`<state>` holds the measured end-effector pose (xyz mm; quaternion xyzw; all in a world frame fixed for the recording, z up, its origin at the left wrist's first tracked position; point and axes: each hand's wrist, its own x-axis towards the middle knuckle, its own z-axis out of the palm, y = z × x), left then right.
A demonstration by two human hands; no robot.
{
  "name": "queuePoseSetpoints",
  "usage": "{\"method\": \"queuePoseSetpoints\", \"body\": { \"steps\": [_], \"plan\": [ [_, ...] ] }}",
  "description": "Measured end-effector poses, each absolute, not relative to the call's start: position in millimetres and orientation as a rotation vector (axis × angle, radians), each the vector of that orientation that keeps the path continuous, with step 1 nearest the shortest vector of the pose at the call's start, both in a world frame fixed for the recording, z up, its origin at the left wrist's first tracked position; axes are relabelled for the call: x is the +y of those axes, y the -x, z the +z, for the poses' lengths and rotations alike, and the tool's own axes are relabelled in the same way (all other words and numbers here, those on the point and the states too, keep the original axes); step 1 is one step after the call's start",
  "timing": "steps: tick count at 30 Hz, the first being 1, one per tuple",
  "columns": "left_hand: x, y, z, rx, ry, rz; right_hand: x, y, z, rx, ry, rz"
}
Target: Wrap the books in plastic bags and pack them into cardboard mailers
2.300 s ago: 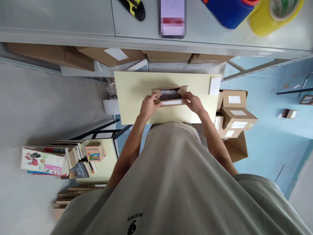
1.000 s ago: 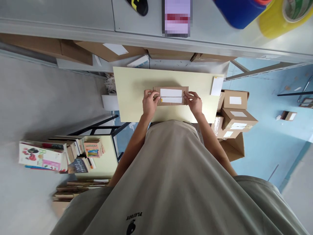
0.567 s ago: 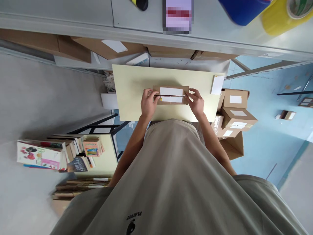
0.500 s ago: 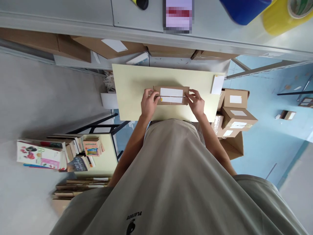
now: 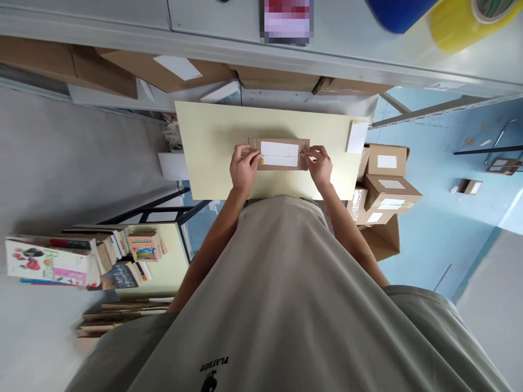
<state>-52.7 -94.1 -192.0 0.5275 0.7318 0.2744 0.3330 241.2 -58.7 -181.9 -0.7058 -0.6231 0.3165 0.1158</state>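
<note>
A flat brown cardboard box (image 5: 279, 166) lies on a pale yellow tabletop (image 5: 216, 179). On its upper side is a white label (image 5: 279, 148) with a small yellow mark at its lower left, and a thin seam runs lengthwise across the label. My left hand (image 5: 244, 167) pinches the box's left end beside the label. At the opposite end, my right hand (image 5: 319, 166) has thumb and fingers closed on the cardboard near the seam. Both sets of fingertips hide small parts of the box's ends.
A stack of white labels (image 5: 357, 136) lies at the tabletop's right corner. Labelled cartons (image 5: 388, 198) are piled right of the table. Books (image 5: 98, 256) stand on a lower table at left. Above, a grey shelf (image 5: 347, 38) holds a blurred-out item and tape rolls (image 5: 453, 32).
The dark gap across the label has narrowed to a thin line, the box's flaps now meeting. Both hands stay at the box's ends. The whole view has shifted slightly.
</note>
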Motion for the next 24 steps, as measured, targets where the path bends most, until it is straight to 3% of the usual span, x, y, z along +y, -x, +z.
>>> {"method": "queuePoseSetpoints", "body": {
  "steps": [12,24],
  "plan": [
    [-89,54,-192,1.942,-1.277,0.798,-49,-256,-194,-1.448,1.79,1.329],
    [-101,51,-191,1.94,-1.18,0.853,-69,-253,-179,-1.388,1.831,1.213]
  ]
}}
